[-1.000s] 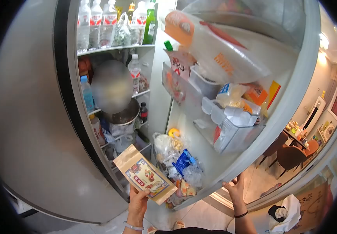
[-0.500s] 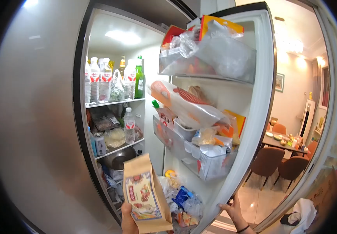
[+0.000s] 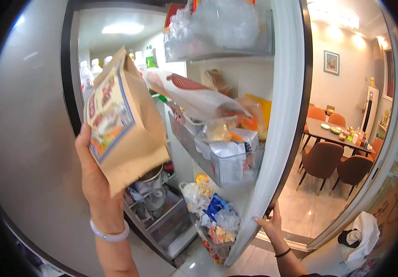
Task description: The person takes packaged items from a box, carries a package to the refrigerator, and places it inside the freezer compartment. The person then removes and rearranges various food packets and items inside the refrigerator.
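Note:
In my left hand (image 3: 92, 171) is a brown paper bag (image 3: 146, 134) with a printed picture label, tilted and raised in front of the open fridge. My fingers behind the bag are hidden; the thumb lies along its left side. A pale bangle circles that wrist. My right hand (image 3: 272, 226) grips the lower outer edge of the fridge door (image 3: 285, 111), thumb on the inner side. A patterned plastic bag (image 3: 194, 92) sticks out over the middle door bin (image 3: 236, 173), close to the paper bag.
Several bottles (image 3: 86, 76) stand on a fridge shelf, partly hidden. Stuffed plastic bags (image 3: 229, 23) fill the top door bin, and more packages (image 3: 215, 207) sit in the lowest one. Beyond the door are a dining table (image 3: 316, 127) and chairs (image 3: 322, 159).
The paper bag has risen and moved left, tilting in my left hand. My right hand stays on the door edge. The view has shifted, showing more floor and dining area.

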`<act>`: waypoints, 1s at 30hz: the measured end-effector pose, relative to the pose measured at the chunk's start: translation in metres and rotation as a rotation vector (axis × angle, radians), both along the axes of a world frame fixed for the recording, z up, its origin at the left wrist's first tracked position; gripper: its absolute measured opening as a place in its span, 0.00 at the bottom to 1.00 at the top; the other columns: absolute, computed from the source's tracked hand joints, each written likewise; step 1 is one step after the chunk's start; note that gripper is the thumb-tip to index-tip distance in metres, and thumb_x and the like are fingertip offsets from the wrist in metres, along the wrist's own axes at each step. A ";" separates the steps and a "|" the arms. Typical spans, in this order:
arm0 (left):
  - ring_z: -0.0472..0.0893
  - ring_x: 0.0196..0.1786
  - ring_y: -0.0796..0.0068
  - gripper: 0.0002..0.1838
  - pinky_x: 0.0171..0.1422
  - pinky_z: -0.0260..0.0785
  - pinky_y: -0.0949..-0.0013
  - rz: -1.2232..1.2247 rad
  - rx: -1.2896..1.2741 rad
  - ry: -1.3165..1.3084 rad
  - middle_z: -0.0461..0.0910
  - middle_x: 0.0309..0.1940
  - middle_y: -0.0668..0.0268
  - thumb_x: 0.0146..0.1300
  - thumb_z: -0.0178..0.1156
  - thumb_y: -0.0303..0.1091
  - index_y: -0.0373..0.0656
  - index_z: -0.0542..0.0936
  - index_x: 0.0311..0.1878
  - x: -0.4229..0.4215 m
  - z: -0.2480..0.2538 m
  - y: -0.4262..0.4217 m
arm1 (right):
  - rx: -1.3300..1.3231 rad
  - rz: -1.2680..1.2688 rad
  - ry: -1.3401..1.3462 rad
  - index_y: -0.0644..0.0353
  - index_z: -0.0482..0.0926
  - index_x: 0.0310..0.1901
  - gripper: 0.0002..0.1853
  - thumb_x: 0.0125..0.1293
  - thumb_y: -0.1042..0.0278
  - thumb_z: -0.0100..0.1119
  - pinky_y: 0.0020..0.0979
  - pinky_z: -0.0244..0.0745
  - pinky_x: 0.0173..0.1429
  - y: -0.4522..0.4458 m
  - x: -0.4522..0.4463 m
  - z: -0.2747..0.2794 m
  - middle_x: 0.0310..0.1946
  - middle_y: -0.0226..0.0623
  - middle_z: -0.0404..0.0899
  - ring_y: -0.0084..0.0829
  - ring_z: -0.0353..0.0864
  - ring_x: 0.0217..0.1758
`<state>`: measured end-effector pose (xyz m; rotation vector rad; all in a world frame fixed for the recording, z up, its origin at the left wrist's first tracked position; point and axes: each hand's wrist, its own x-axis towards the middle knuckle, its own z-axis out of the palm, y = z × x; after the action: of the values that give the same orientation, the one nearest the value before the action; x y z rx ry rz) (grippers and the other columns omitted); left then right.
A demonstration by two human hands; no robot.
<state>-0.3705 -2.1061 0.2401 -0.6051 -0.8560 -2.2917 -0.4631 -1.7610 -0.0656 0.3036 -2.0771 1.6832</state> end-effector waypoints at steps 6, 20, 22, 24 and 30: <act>0.78 0.49 0.71 0.20 0.48 0.75 0.68 0.021 0.020 -0.017 0.77 0.50 0.63 0.63 0.58 0.42 0.42 0.72 0.53 0.007 -0.038 -0.001 | 0.073 -0.095 -0.025 0.67 0.60 0.62 0.43 0.44 0.68 0.72 0.28 0.68 0.50 0.000 0.003 0.018 0.48 0.38 0.71 0.30 0.68 0.52; 0.79 0.35 0.77 0.25 0.33 0.71 0.74 0.133 0.019 -0.923 0.79 0.39 0.61 0.58 0.59 0.37 0.33 0.69 0.56 0.048 -0.343 -0.013 | 0.054 0.001 -0.160 0.66 0.64 0.61 0.34 0.50 0.78 0.65 0.31 0.70 0.57 0.033 -0.007 0.041 0.54 0.42 0.69 0.33 0.71 0.54; 0.79 0.40 0.77 0.28 0.41 0.70 0.75 0.119 -0.097 -1.136 0.79 0.41 0.63 0.56 0.61 0.37 0.37 0.68 0.59 0.062 -0.395 -0.010 | 0.079 0.011 -0.207 0.65 0.64 0.60 0.34 0.50 0.77 0.64 0.30 0.71 0.55 0.041 -0.013 0.038 0.52 0.42 0.70 0.33 0.73 0.52; 0.79 0.39 0.76 0.29 0.38 0.70 0.76 0.101 -0.111 -1.217 0.79 0.40 0.62 0.54 0.62 0.35 0.36 0.67 0.59 0.075 -0.437 -0.002 | 0.098 -0.004 -0.236 0.65 0.63 0.59 0.32 0.50 0.74 0.62 0.28 0.74 0.52 0.033 -0.011 0.040 0.48 0.42 0.72 0.31 0.75 0.48; 0.80 0.38 0.71 0.31 0.34 0.71 0.73 0.056 -0.122 -1.379 0.79 0.38 0.58 0.52 0.62 0.31 0.33 0.63 0.58 0.100 -0.509 0.022 | 0.106 -0.023 -0.239 0.65 0.64 0.59 0.30 0.52 0.74 0.60 0.26 0.74 0.48 0.043 -0.021 0.033 0.45 0.39 0.73 0.29 0.75 0.46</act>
<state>-0.2701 -2.0845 -0.2689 1.1203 -1.5262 -2.4083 -0.4839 -1.7179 -0.0327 0.1148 -2.3378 1.6678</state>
